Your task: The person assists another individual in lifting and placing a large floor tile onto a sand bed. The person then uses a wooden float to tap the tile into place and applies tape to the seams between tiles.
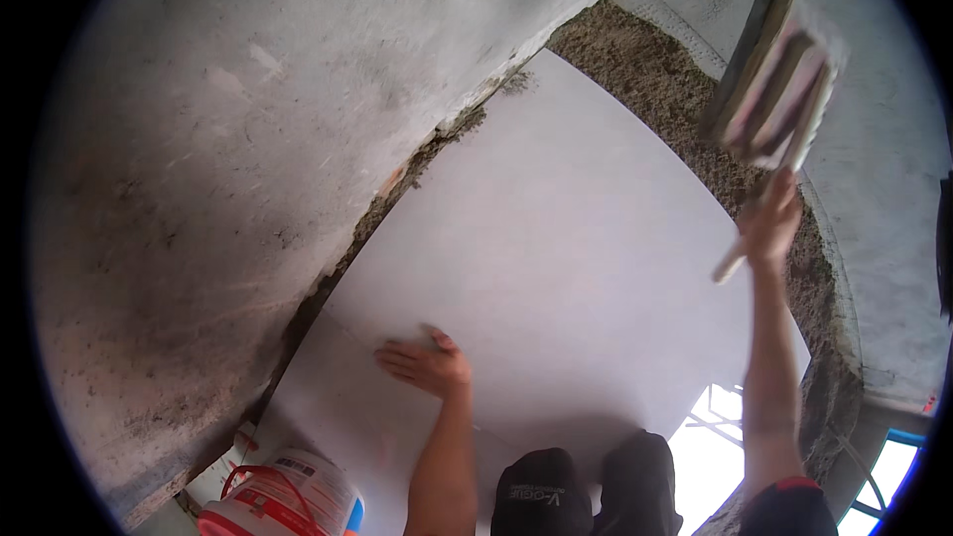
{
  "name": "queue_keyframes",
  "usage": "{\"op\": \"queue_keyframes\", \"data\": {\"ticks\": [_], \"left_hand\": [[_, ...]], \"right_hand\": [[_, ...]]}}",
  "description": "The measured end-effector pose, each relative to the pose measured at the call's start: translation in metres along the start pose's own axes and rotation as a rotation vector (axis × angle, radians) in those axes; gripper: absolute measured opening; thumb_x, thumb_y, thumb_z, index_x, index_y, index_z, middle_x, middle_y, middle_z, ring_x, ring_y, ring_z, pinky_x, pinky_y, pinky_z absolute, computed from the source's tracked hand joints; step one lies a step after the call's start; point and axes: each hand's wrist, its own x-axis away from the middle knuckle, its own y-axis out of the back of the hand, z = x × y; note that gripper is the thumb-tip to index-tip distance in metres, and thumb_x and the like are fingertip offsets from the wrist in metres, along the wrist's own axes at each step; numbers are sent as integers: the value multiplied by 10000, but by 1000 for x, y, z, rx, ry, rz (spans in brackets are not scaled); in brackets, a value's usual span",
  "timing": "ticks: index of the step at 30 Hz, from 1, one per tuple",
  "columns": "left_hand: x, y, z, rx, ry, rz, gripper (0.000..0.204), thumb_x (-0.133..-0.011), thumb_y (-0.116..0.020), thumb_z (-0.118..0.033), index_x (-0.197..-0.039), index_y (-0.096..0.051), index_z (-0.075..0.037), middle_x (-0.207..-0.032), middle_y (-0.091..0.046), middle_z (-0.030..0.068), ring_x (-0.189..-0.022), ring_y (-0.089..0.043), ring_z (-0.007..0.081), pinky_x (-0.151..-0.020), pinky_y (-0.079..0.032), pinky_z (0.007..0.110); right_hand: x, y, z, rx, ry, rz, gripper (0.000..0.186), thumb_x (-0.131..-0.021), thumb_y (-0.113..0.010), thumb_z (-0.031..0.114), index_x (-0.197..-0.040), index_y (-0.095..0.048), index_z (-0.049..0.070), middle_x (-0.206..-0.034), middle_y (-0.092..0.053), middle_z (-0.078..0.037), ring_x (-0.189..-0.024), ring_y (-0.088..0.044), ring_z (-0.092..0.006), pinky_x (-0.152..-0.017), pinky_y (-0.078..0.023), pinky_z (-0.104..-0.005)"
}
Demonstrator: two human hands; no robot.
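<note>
You're prob. tamping: R hand (772,221) grips flat grey-pink rectangular paddle (777,84), L hand (427,365) open over smooth off-white tile (576,208); next prob. needs level taps betw. hands.

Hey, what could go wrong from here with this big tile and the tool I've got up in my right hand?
The tool in your right hand is blurred; brought down hard, it might chip the tile. Your left hand lies spread on or just above the tile, so a stray blow could catch its fingers. Crumbs lie along the edge by the wall; they might scratch the surface if rubbed.
</note>
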Motion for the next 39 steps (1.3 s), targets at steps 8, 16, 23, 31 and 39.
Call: {"op": "queue_keyframes", "data": {"ticks": [8,16,23,31,39], "left_hand": [[11,-14,-8,-1,20,16,888,-900,-436,-497,-1439,-119,133,-1505,-86,357,-1416,-92,483,-1145,-121,549],[2,-15,0,88,93,178,904,-899,-410,-521,-1455,-90,116,-1524,-40,332,-1435,-40,442,-1168,-65,507],[-5,3,-28,97,101,155,911,-897,-419,-531,-1448,-113,127,-1524,-53,329,-1431,-56,443,-1164,-72,506],[3,-2,-5,18,135,163,914,-917,-359,-570,-1459,-80,111,-1535,-29,309,-1444,-12,414,-1169,-78,491],[5,7,-11,124,103,171,884,-915,-391,-522,-1460,-90,106,-1532,-34,317,-1442,-17,423,-1175,-44,475]], "right_hand": [[1,-77,-100,218,-590,650,618,-908,-428,662,-684,-493,90,-490,-387,-9,-369,-394,-140,-348,-361,-316],[12,-18,3,104,222,233,407,-951,-442,407,-1026,-519,15,-801,-540,-69,-657,-524,-154,-543,-451,-280],[97,-126,-116,586,-303,734,495,-984,-390,435,-878,-547,-22,-676,-526,-105,-604,-560,-252,-585,-496,-400],[122,-77,33,-170,-83,721,461,-976,-380,551,-829,-468,123,-577,-411,48,-404,-384,-46,-332,-320,-201],[182,-127,-114,570,7,917,454,-984,-434,403,-845,-549,-14,-617,-527,-110,-520,-522,-221,-475,-424,-394]]}}
